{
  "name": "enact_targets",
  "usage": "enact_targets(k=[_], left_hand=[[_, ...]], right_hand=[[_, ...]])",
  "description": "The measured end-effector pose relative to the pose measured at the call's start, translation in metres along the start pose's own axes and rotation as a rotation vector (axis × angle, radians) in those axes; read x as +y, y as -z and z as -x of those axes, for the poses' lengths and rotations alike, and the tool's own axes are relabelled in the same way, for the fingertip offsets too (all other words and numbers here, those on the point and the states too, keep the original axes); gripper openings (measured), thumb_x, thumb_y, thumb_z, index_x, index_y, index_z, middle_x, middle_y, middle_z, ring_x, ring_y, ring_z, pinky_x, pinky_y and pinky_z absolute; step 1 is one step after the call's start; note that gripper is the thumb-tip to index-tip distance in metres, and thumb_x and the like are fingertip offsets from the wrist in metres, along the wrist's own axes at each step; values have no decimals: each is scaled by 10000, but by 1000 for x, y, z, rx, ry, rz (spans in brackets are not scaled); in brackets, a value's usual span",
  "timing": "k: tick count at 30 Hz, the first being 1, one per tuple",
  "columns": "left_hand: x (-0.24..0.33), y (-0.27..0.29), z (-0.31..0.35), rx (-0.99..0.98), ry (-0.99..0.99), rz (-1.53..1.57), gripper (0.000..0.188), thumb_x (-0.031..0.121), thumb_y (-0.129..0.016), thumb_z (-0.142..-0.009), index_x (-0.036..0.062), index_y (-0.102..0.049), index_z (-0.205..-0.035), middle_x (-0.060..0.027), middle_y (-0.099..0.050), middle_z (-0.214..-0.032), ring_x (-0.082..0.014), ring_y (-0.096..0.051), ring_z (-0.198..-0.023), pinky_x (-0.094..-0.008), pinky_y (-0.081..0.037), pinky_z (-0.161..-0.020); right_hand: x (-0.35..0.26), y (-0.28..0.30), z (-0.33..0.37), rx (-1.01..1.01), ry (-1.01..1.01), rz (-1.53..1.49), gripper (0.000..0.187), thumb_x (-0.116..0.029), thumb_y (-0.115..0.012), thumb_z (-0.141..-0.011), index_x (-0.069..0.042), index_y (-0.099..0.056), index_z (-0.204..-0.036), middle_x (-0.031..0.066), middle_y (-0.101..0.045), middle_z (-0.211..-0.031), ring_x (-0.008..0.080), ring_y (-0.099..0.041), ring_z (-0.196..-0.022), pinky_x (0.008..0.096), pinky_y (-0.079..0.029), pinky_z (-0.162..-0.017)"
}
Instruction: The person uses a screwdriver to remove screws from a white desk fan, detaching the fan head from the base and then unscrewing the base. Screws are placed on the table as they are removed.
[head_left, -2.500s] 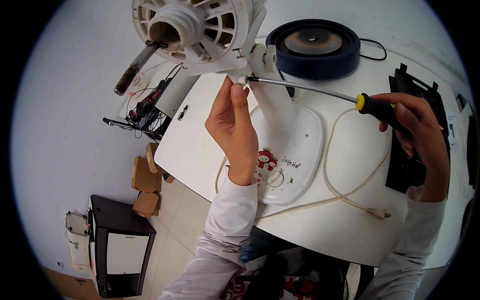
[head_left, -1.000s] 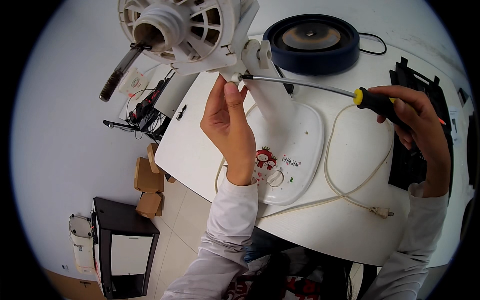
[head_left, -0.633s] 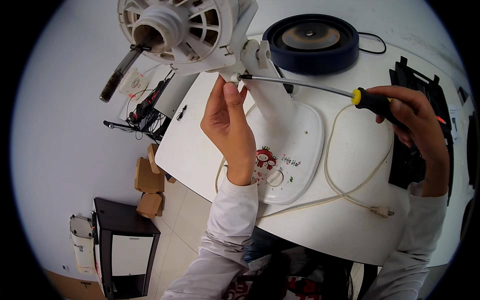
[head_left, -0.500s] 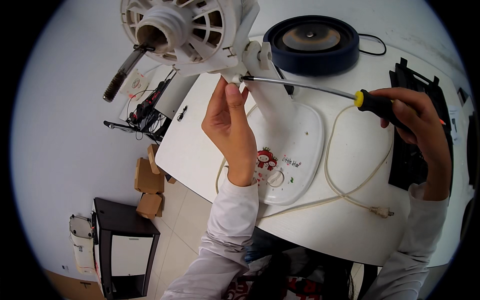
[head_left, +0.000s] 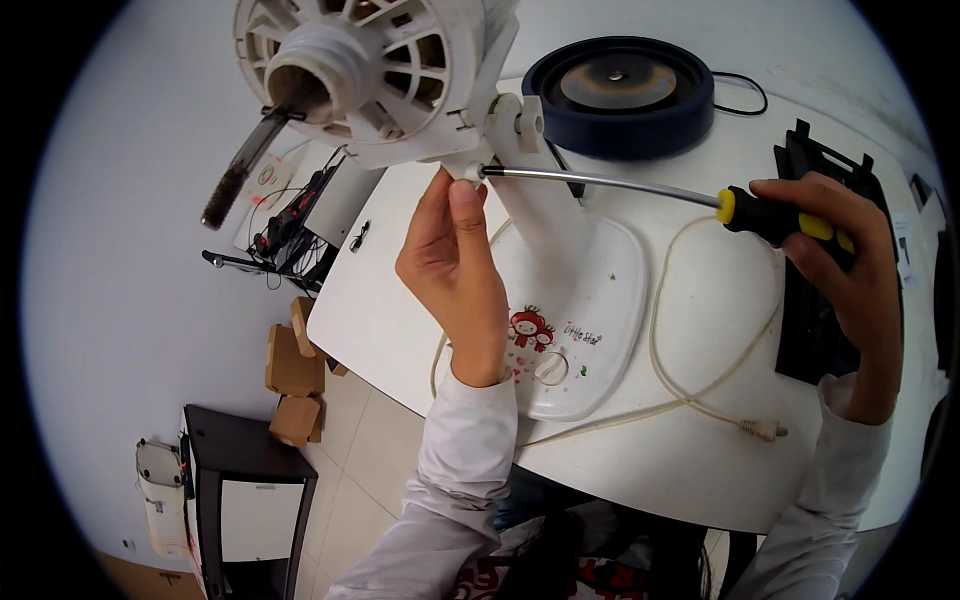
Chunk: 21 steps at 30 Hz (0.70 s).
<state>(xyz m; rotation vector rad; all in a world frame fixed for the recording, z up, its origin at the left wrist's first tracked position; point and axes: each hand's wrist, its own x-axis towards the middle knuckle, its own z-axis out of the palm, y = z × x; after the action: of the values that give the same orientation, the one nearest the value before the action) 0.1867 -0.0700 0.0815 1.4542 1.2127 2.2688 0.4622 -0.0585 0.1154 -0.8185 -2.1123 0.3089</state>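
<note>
A white electric fan without its blades stands before me; its slotted motor housing (head_left: 415, 85) fills the upper left, with a metal shaft (head_left: 242, 168) sticking out. My left hand (head_left: 457, 262) pinches a small white part (head_left: 471, 173) below the housing between thumb and fingers. My right hand (head_left: 845, 255) is wrapped round the black and yellow handle of a long screwdriver (head_left: 635, 186). The screwdriver lies almost level, its dark tip against that white part; the screw itself is too small to make out. Under the neck spreads the fan's white base (head_left: 600, 290) with a knob (head_left: 550, 369).
A round dark blue part (head_left: 560, 125) sits at the back of the white table (head_left: 720, 480). An open black tool case (head_left: 800, 330) lies on the right, near the fan's cord and plug (head_left: 762, 430). Cardboard boxes (head_left: 290, 365) and a dark cabinet (head_left: 245, 440) are on the floor at left.
The screwdriver handle has turned in my right hand, showing more yellow, and the fingers have shifted on it. The left hand keeps its pinch. The whole view has shifted slightly.
</note>
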Motion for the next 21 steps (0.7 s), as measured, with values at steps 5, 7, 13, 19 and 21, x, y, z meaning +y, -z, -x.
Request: enact_targets(k=[5, 7, 13, 19, 21], left_hand=[[-4, -2, -1, 10, -16, 15, 382, 216, -569, -893, -102, -532, -1101, -148, -622, -967, -244, -625, -940, -379, -516, -844], [-4, 0, -1, 15, -20, 6, 386, 221, -569, -893, -103, -531, -1100, -147, -622, -968, -240, -626, -935, -377, -516, -845], [-7, -1, 1, 20, -21, -11, 396, 240, -564, -897, -96, -538, -1105, -138, -624, -967, -231, -627, -927, -371, -515, -845], [-4, -2, 2, 22, -17, -9, 387, 243, -557, -901, -82, -547, -1110, -135, -625, -975, -227, -625, -932, -371, -513, -845], [-2, 1, 0, 20, -20, -13, 386, 244, -556, -902, -80, -548, -1111, -134, -626, -978, -225, -625, -933, -372, -510, -848]], right_hand=[[2, -6, 0, 14, -6, -37, 299, -112, -638, -756, -73, -643, -1052, 64, -562, -743, 107, -505, -602, 224, -396, -568], [1, -11, 1, 26, 3, -61, 316, -95, -643, -733, -69, -643, -1048, 69, -565, -748, 115, -510, -613, 221, -392, -567], [-2, -11, 2, 41, 136, 141, 439, 35, -666, -613, -28, -614, -1044, 92, -550, -827, 169, -536, -704, 256, -425, -620], [-6, -6, 4, 110, 346, 376, 404, 43, -710, -631, -35, -600, -1012, 111, -545, -928, 199, -555, -741, 271, -463, -576], [-17, -6, 6, 136, 409, 504, 369, 27, -706, -662, -46, -602, -1008, 121, -547, -940, 205, -561, -748, 271, -477, -548]])
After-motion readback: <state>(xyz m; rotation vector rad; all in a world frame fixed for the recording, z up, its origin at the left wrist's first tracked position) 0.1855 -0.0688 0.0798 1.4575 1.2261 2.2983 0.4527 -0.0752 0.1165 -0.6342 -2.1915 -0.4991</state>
